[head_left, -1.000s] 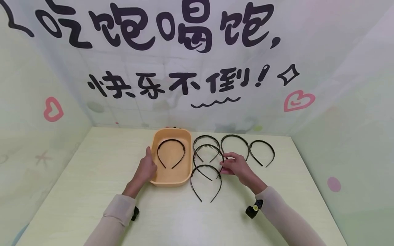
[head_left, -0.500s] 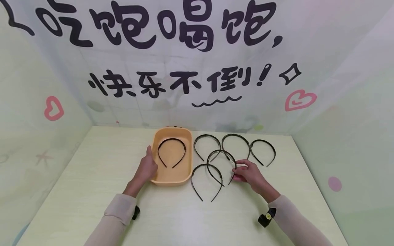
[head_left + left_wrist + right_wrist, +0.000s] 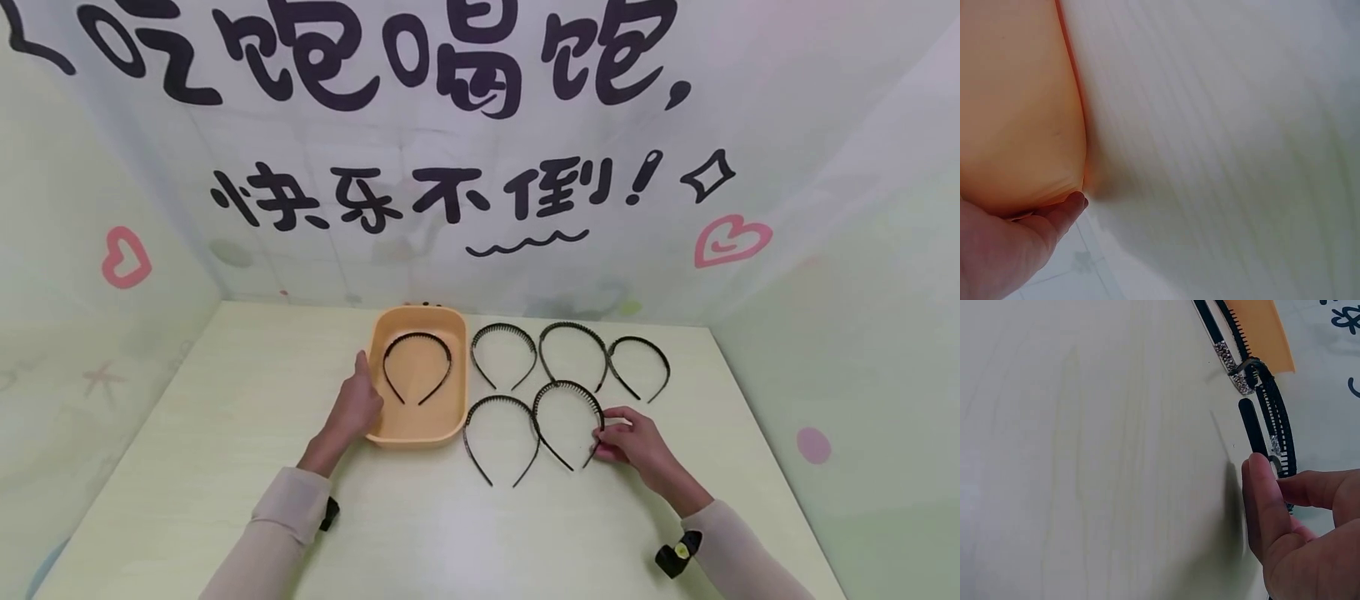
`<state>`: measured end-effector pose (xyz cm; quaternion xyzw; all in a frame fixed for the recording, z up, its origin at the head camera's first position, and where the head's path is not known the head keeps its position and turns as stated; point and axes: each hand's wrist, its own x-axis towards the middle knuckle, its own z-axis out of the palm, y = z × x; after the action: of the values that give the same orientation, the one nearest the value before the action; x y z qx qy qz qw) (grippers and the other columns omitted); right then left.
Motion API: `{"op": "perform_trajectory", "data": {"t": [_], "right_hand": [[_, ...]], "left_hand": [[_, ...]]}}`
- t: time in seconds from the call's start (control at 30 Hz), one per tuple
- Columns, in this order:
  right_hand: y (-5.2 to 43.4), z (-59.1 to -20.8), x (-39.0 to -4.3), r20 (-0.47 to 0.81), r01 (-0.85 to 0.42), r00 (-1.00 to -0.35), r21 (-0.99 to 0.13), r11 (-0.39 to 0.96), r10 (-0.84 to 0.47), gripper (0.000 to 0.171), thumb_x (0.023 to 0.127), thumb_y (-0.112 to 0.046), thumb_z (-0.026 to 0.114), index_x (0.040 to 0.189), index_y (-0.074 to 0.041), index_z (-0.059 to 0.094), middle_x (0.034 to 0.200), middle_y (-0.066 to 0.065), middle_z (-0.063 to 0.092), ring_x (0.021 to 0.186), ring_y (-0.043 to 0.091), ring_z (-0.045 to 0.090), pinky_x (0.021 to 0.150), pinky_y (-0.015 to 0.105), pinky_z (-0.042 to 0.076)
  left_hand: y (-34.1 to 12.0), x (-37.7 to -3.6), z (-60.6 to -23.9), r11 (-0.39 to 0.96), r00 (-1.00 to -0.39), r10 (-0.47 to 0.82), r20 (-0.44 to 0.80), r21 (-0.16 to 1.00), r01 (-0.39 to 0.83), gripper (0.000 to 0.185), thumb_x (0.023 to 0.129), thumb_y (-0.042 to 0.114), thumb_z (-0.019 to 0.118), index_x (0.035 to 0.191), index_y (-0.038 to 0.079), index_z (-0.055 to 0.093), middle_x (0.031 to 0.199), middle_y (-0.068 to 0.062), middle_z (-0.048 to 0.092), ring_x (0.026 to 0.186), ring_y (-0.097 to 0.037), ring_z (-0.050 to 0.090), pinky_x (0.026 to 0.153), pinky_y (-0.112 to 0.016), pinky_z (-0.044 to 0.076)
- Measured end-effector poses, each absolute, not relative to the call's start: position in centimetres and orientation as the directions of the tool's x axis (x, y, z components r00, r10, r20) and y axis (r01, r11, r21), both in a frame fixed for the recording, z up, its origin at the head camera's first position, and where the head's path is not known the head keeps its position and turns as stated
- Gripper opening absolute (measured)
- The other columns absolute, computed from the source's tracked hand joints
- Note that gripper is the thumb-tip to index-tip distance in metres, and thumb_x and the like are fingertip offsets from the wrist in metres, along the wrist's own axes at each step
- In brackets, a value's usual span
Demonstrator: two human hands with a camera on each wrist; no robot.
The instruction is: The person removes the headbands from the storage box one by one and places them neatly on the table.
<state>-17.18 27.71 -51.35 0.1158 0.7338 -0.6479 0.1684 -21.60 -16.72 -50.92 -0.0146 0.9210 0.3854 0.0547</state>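
Observation:
An orange tray (image 3: 377,335) stands on the pale table (image 3: 225,433) with one black toothed headband (image 3: 417,364) lying inside it. My left hand (image 3: 358,402) rests against the tray's left outer wall (image 3: 1022,125), thumb pointing up beside the rim. My right hand (image 3: 606,435) pinches the right leg of another black headband (image 3: 567,392), which lies flat on the table. In the right wrist view my thumb and fingers (image 3: 1260,494) close on that band (image 3: 1254,425). To its left lies a further headband (image 3: 500,406).
Three more black headbands (image 3: 504,332) (image 3: 573,327) (image 3: 639,342) lie in a row behind, right of the tray. Printed backdrop walls enclose the table at the back and both sides. Bare tabletop lies to the left and along the front edge.
My right hand has dragged the pinched headband right and toward me, from the middle row to a spot beside the front headband. The left hand and the tray have stayed put.

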Motion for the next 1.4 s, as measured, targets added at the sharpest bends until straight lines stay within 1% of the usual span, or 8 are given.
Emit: {"op": "perform_trajectory", "data": {"t": [0.23,0.37,0.47,0.6,0.8,0.87,1.2,1.4], "right_hand": [[29.2,-51.3,-16.7,-0.389,0.379,-0.92,-0.911,0.16,-0.039,0.043,0.096,0.004,0.054,0.136,0.01,0.04,0.093,0.008,0.071,0.076,0.014,0.07,0.07,0.027,0.058],[29.8,-51.3,-16.3,-0.404,0.394,-0.914,-0.906,0.152,-0.037,0.044,0.096,0.004,0.054,0.136,0.011,0.039,0.091,0.008,0.071,0.074,0.013,0.07,0.069,0.027,0.059],[29.9,-51.3,-16.1,-0.416,0.407,-0.908,-0.903,0.136,-0.044,0.045,0.095,0.004,0.055,0.136,0.012,0.039,0.089,0.008,0.071,0.072,0.013,0.07,0.068,0.028,0.059],[29.7,-51.2,-16.0,-0.424,0.415,-0.904,-0.901,0.123,-0.055,0.045,0.094,0.005,0.057,0.136,0.013,0.04,0.088,0.009,0.071,0.074,0.015,0.071,0.07,0.028,0.059],[29.7,-51.2,-15.8,-0.429,0.42,-0.902,-0.899,0.124,-0.056,0.046,0.093,0.005,0.059,0.135,0.014,0.041,0.086,0.008,0.071,0.075,0.015,0.072,0.072,0.027,0.059],[29.8,-51.2,-15.8,-0.43,0.42,-0.901,-0.897,0.136,-0.052,0.046,0.093,0.006,0.059,0.134,0.014,0.041,0.085,0.008,0.071,0.074,0.014,0.072,0.072,0.027,0.059],[30.0,-51.2,-15.8,-0.446,0.435,-0.895,-0.88,0.19,-0.021,0.043,0.092,0.005,0.062,0.13,0.015,0.045,0.087,0.011,0.066,0.075,0.016,0.073,0.072,0.028,0.059],[30.0,-51.1,-15.7,-0.451,0.441,-0.893,-0.873,0.206,0.003,0.036,0.091,0.003,0.063,0.122,0.017,0.05,0.087,0.011,0.066,0.074,0.015,0.072,0.071,0.027,0.059]], "left_hand": [[-16.9,-21.9,-50.7,0.713,-0.994,0.011,-0.107,0.698,-0.067,0.074,0.089,-0.008,0.035,0.152,-0.014,-0.004,0.12,-0.044,0.055,0.081,-0.031,0.062,0.066,-0.036,0.051],[-16.9,-21.8,-50.7,0.714,-0.993,0.012,-0.117,0.696,-0.074,0.074,0.089,-0.008,0.034,0.152,-0.014,-0.005,0.118,-0.044,0.056,0.076,-0.029,0.061,0.063,-0.034,0.05],[-17.0,-21.8,-50.8,0.708,-0.993,0.011,-0.118,0.702,-0.076,0.074,0.089,-0.008,0.034,0.152,-0.013,-0.005,0.111,-0.042,0.059,0.069,-0.026,0.059,0.059,-0.032,0.048],[-17.1,-21.8,-50.9,0.706,-0.993,0.013,-0.117,0.704,-0.074,0.074,0.089,-0.007,0.034,0.152,-0.013,-0.005,0.108,-0.042,0.059,0.066,-0.025,0.058,0.057,-0.032,0.047],[-17.0,-21.7,-51.1,0.702,-0.991,0.009,-0.135,0.706,-0.09,0.074,0.09,-0.007,0.032,0.152,-0.012,-0.007,0.127,-0.045,0.05,0.079,-0.03,0.062,0.064,-0.034,0.05],[-16.9,-21.7,-51.2,0.701,-0.99,0.011,-0.138,0.708,-0.091,0.074,0.091,-0.007,0.032,0.152,-0.012,-0.007,0.13,-0.045,0.048,0.081,-0.03,0.062,0.064,-0.034,0.05],[-16.7,-21.6,-51.1,0.706,-0.992,0.019,-0.129,0.704,-0.078,0.073,0.09,-0.007,0.032,0.152,-0.013,-0.007,0.122,-0.045,0.053,0.076,-0.029,0.062,0.061,-0.033,0.049],[-16.7,-21.8,-51.0,0.711,-0.993,0.024,-0.116,0.701,-0.064,0.074,0.089,-0.007,0.033,0.152,-0.014,-0.006,0.117,-0.045,0.055,0.074,-0.028,0.061,0.062,-0.034,0.049]]}}
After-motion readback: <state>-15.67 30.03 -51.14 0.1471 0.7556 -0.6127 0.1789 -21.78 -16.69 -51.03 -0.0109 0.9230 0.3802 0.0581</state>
